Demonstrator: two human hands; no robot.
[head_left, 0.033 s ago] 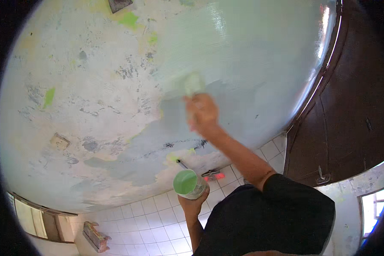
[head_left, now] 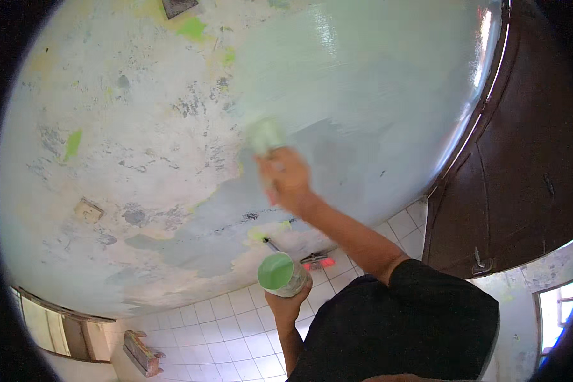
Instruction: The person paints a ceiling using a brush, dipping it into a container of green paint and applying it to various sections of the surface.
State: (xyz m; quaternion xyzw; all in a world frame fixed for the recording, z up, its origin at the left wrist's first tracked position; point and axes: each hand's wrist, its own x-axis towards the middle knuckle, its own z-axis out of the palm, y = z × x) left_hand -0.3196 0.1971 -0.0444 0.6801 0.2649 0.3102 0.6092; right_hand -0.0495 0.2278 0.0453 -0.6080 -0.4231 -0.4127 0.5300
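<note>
My right hand [head_left: 286,178] is closed around a paintbrush and reaches up to the wall [head_left: 363,83]. The brush's broad, pale green head [head_left: 266,132] is blurred and lies against the surface where a pale green coat meets a grey-blue patch. Lower down, my left hand [head_left: 288,305] grips a round paint container [head_left: 295,283] from below and beside it. The container is tilted so that its opening shows, with light green paint [head_left: 275,272] inside.
Left of the brush the wall is blotchy, with a small switch plate [head_left: 89,211]. A dark brown door [head_left: 522,146] curves along the right. On the white tiled floor [head_left: 235,325] lie a flat tool with a red part [head_left: 326,262] and a worn wooden piece [head_left: 142,352].
My right hand and the brush have moved left across the wall. My left hand and the paint container stay nearly still.
</note>
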